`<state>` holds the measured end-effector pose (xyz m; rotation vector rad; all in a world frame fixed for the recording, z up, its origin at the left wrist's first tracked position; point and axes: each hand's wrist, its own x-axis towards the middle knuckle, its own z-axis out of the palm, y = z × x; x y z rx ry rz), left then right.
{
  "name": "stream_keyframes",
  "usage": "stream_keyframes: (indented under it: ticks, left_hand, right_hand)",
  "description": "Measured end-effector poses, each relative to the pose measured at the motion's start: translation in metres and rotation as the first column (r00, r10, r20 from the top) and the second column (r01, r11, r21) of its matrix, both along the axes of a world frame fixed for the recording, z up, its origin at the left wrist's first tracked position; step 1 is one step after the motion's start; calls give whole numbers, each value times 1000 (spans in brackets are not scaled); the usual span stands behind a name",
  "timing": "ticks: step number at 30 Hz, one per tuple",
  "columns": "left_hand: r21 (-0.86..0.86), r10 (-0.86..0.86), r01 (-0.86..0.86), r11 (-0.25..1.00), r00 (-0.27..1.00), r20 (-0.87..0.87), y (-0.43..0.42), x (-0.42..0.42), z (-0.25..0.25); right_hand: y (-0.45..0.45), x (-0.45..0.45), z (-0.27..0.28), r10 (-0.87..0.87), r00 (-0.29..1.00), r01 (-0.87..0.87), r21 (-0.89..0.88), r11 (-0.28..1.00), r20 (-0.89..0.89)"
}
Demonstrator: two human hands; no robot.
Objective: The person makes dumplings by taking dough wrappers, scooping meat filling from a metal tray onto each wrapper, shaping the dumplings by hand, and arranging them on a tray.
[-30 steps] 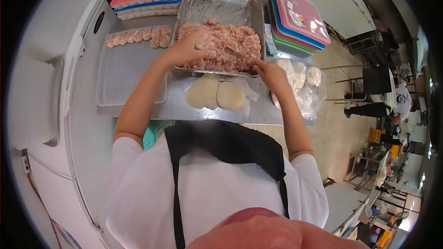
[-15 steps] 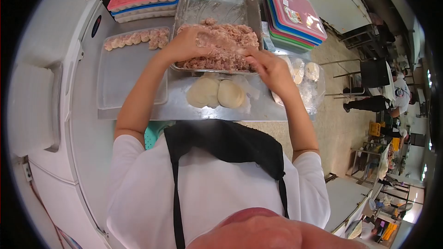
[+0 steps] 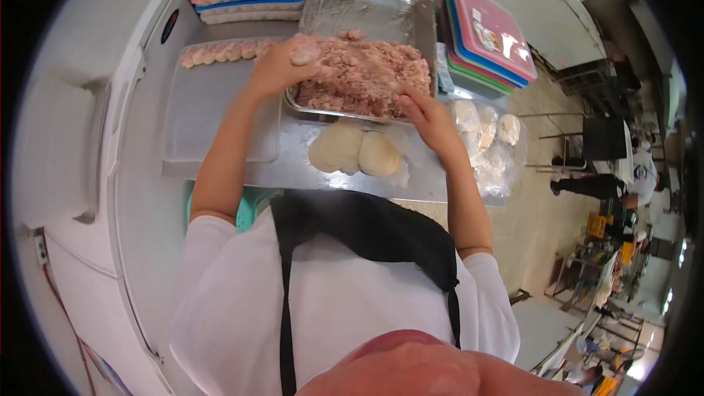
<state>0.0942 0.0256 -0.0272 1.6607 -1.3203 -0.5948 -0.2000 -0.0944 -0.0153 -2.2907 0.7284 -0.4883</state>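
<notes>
The left hand [image 3: 275,72] was curled around a small pale piece of dough [image 3: 301,56] at the left edge of the metal tray [image 3: 367,1], while the right hand [image 3: 433,121] had its fingers bent at the minced meat [image 3: 367,73] inside it, and I couldn't tell whether they gripped anything. Flat dough rounds [image 3: 339,148] lay on the near side of the metal tray, with a row of meat-topped pieces [image 3: 227,53] to its left and bagged dough [image 3: 488,139] to its right. It looked like the pressing or filling stage, and such soft dough seemed to call for a light, steady pinch.
</notes>
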Motion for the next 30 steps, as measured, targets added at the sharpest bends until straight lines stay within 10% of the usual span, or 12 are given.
stream_keyframes:
  ticks: [11,21,25,28,30]
  left_hand:
    - [103,452,-556,825,757,472,53,118,-124]
    - [128,436,-496,859,839,327,21,107,-124]
    - [-36,324,-345,938,835,446,28,111,-126]
    - [145,255,-396,907,789,558,44,72,-87]
    - [113,215,-251,961,941,262,48,26,-57]
  right_hand:
    - [-6,-36,-39,-286,958,241,594,768,-19]
    - [-9,-4,-40,19,989,-25,-37,999,-144]
    - [-23,32,-1,53,885,-238,-351,905,-463]
    - [-18,66,-9,25,825,-347,-471,811,-565]
    - [-6,78,-19,73,822,-424,-521,741,-564]
